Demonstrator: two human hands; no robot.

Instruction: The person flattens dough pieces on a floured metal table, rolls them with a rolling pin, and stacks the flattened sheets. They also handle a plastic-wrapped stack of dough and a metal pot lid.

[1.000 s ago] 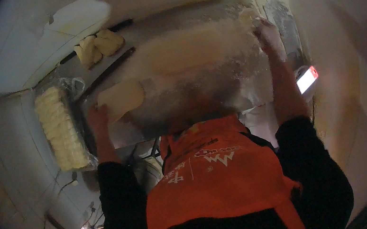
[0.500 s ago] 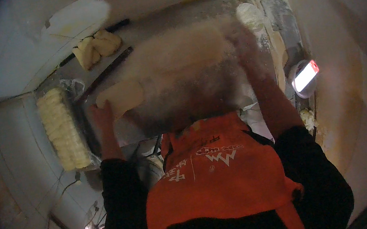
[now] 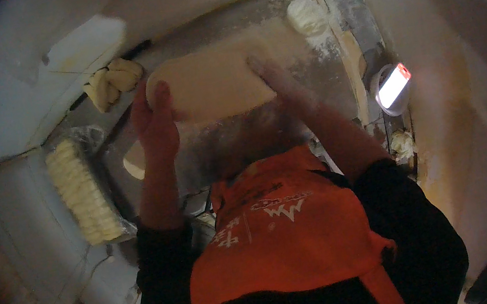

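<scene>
A long pale dough sheet (image 3: 213,83) with a rounded left end stretches across the floured metal worktop (image 3: 241,136). My left hand (image 3: 155,118) grips that left end, with the dough's edge between its thumb and fingers. At the sheet's right end, my right hand (image 3: 277,80) lies with fingers stretched out and touching the dough. Nearer to me, a second flat dough piece (image 3: 134,161) shows its pale end beside my left forearm, which hides part of it.
Left stands a clear-wrapped block of pale dough rolls (image 3: 83,190). Dough lumps (image 3: 112,84) rest at the back left. A round white lump (image 3: 307,17) sits back right amid flour. A lit phone (image 3: 394,87) lies over a round container on the right; walls close in behind and rightward.
My left hand has moved from the nearer dough piece up to the farther sheet. My right hand, blurred before, has come left onto the sheet's right end. The whole view has shifted slightly.
</scene>
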